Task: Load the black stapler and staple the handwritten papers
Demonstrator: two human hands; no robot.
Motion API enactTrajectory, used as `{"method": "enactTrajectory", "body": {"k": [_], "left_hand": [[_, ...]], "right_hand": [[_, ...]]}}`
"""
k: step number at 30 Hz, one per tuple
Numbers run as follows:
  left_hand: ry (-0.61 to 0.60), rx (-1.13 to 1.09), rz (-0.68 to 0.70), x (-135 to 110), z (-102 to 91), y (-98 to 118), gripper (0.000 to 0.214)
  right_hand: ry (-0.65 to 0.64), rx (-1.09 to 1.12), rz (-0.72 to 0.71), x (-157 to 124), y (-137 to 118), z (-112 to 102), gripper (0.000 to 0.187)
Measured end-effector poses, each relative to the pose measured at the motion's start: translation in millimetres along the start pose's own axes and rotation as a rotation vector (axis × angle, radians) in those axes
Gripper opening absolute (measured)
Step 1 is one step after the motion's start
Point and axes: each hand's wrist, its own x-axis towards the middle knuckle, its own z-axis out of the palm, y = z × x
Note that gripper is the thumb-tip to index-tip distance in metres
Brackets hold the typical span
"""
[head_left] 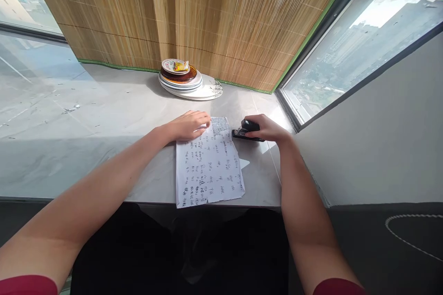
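Handwritten sheets of paper (216, 166) lie on the grey ledge, their near edge reaching the ledge's front. My left hand (191, 125) is at the paper's upper left corner, its fingers curled over the paper and the thumb lower down. To the right, my right hand (266, 127) is wrapped round a black stapler (248, 134). The stapler's front end points left and meets the upper right edge of the paper. Whether paper lies between its jaws is too small to tell. A dense block of writing shows at the top, between both hands.
Behind the paper stands a stack of plates (182, 84) with a yellow packet (180, 66) on top. A bamboo blind (194, 14) hangs behind it. Windows flank the blind, and a white wall (374, 138) rises at right. Small scraps (71, 109) lie on the left.
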Motion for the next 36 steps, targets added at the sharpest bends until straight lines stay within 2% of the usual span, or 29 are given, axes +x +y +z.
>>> {"method": "enactTrajectory", "body": {"k": [4, 7, 10, 17, 22, 28, 36], "left_hand": [[-0.108, -0.087, 0.106, 3.4, 7.4, 9.3, 0.054], [-0.198, -0.098, 0.097, 4.5, 8.0, 19.9, 0.071], [-0.235, -0.089, 0.098, 5.0, 7.5, 28.4, 0.080], [-0.140, -0.174, 0.125, 3.5, 8.2, 35.0, 0.081], [-0.161, -0.222, 0.146, 2.7, 6.3, 34.0, 0.082], [-0.245, -0.212, 0.101, 3.9, 9.1, 27.8, 0.083], [-0.192, -0.298, 0.083, 3.5, 9.7, 30.8, 0.077]], "right_hand": [[-0.015, 0.011, 0.063, -1.4, 15.5, -1.6, 0.022], [-0.044, -0.009, 0.023, 1.0, 10.9, 2.3, 0.022], [-0.060, -0.044, -0.035, 5.1, -1.2, 8.4, 0.021], [-0.019, -0.114, -0.139, 12.3, -17.2, 21.5, 0.017], [0.059, -0.042, -0.203, 14.9, -19.7, 26.7, 0.028], [0.095, 0.013, -0.266, 16.7, -31.7, 29.8, 0.025], [0.120, 0.006, -0.285, 19.9, -40.2, 35.5, 0.022]]}}
